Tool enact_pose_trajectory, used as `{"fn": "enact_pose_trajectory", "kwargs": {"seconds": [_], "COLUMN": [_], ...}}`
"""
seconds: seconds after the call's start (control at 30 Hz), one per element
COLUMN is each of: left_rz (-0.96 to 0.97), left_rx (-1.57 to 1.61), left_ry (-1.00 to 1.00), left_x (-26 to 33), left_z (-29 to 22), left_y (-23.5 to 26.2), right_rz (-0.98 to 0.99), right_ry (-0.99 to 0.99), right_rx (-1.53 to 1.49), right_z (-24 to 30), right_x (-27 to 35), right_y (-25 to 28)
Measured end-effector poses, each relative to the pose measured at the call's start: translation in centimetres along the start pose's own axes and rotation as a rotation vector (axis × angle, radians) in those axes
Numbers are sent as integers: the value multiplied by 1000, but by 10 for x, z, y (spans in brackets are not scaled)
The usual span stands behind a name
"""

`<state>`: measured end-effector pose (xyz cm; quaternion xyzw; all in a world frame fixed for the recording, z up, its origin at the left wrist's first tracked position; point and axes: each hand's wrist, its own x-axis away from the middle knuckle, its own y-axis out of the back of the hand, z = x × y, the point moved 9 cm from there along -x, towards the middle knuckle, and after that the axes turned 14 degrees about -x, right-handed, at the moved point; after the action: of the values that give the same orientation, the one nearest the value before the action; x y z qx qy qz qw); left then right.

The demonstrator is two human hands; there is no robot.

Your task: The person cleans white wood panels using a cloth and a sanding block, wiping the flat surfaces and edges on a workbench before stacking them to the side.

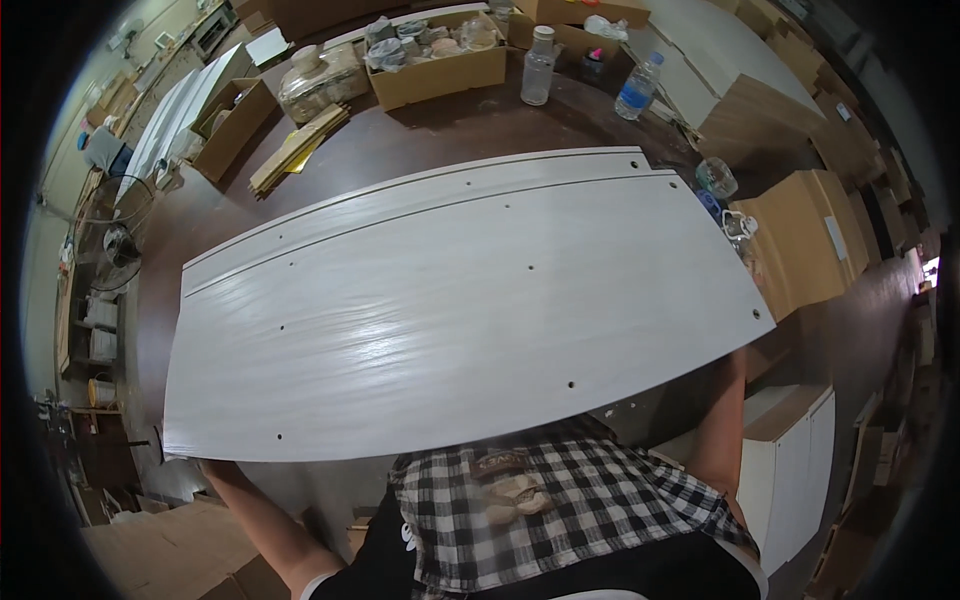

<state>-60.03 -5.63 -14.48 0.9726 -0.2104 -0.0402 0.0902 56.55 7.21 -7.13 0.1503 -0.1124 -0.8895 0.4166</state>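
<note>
A long white board (pixel 440 320) with small drilled holes spans the middle of the view. Behind its far edge shows a strip of a second white board (pixel 400 205), also with holes and a dark line along it. My left forearm (pixel 258 510) reaches up to the near left corner, and my right forearm (pixel 718 430) goes under the near right edge. Both hands are hidden by the board, so their fingers and grip do not show.
On the brown table (pixel 410 135) stand an open carton (pixel 440 88) of wrapped pieces, a clear bottle (pixel 538 68), a blue-labelled water bottle (pixel 638 88) and wooden strips (pixel 298 150). Cardboard (pixel 800 240) lies at right, above white panels (pixel 795 470). A fan (pixel 118 255) stands far left, near another person (pixel 105 150).
</note>
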Motion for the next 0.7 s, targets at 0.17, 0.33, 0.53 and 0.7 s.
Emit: {"fn": "enact_pose_trajectory", "kwargs": {"seconds": [0.17,0.33,0.53,0.7], "left_rz": [-62,-16,-178,9], "left_rx": [-12,23,7,184], "left_ry": [-45,73,98,-7], "left_x": [-8,-1,-24,-16], "left_z": [15,50,44,12], "left_y": [3,-24,51,120], "right_rz": [53,-42,380,1242], "right_ry": [-28,-163,-353,654], "right_rx": [36,-85,-13,799], "right_z": [-8,-82,-89,-5], "right_x": [-8,-3,117,251], "right_y": [-15,57,-3,-146]}}
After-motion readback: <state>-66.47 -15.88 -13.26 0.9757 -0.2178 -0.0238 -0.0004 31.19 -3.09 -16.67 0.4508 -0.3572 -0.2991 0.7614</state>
